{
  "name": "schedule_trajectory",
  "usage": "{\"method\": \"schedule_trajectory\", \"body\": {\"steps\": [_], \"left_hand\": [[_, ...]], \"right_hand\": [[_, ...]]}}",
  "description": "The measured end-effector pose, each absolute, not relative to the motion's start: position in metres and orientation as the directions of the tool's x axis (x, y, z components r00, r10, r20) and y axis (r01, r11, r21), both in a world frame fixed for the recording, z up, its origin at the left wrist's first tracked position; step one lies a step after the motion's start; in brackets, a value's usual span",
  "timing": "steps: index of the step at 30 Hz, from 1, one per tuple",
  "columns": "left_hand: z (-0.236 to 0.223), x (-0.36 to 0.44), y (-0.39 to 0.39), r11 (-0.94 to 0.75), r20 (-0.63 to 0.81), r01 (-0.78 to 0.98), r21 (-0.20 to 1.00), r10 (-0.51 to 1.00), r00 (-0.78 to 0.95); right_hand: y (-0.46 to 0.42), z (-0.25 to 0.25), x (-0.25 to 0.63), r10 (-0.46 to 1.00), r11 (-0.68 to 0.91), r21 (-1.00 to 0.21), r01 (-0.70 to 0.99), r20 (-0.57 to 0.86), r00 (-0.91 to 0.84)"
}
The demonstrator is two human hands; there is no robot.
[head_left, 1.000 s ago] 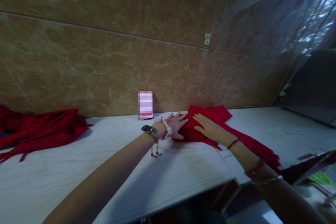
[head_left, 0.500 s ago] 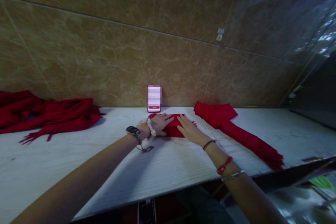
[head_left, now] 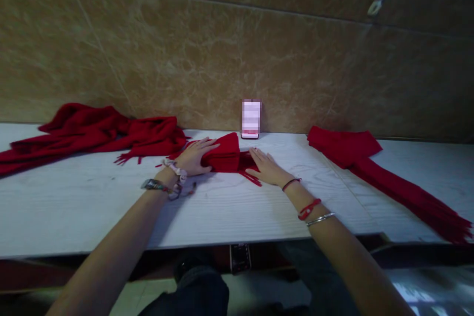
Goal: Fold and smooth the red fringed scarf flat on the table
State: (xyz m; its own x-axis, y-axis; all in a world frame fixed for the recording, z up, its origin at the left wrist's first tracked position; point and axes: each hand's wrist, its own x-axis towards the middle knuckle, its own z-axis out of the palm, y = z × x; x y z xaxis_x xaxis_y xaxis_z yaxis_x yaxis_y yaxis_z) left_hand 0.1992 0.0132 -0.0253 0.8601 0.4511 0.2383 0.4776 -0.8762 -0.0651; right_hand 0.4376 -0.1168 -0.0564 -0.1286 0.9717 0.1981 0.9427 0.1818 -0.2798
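A folded red scarf lies on the white tabletop, in front and to the left of the propped phone. Its fringe sticks out at the right end. My left hand rests on the left part of the scarf, thumb and fingers apart. Over the fringe lies my right hand, palm down with outstretched fingers. Whether any strands are caught under its fingertips is hidden.
A loose heap of red scarves lies at the left. Another red scarf stretches towards the right front edge. The phone leans on the brown marbled wall. The white table ends close to my body.
The folded scarf now lies farther left, beside the heap, and its fringe shows at the right. My hands are farther apart. The camera view has turned left.
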Motion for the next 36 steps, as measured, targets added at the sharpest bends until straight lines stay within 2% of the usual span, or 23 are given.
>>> {"method": "schedule_trajectory", "body": {"steps": [5,9,16,29,36], "left_hand": [[-0.023,0.198,-0.004,-0.858,0.363,0.494,-0.139,0.42,0.832],[-0.021,0.2,-0.015,-0.853,0.351,0.493,-0.171,0.415,0.839],[-0.019,0.201,-0.008,-0.861,0.279,0.493,-0.124,0.446,0.85],[-0.024,0.198,-0.005,-0.887,0.331,0.453,-0.083,0.405,0.853],[-0.027,0.196,-0.002,-0.901,0.371,0.431,-0.06,0.38,0.847]], "right_hand": [[-0.106,-0.054,0.428,0.956,0.215,-0.204,0.955,0.245,-0.163],[-0.095,-0.058,0.422,0.954,0.237,-0.149,0.96,0.223,-0.201],[-0.088,-0.069,0.429,0.953,0.254,-0.095,0.962,0.192,-0.233],[-0.093,-0.063,0.429,0.96,0.247,-0.059,0.967,0.153,-0.236],[-0.099,-0.064,0.438,0.957,0.254,0.003,0.967,0.146,-0.251]]}}
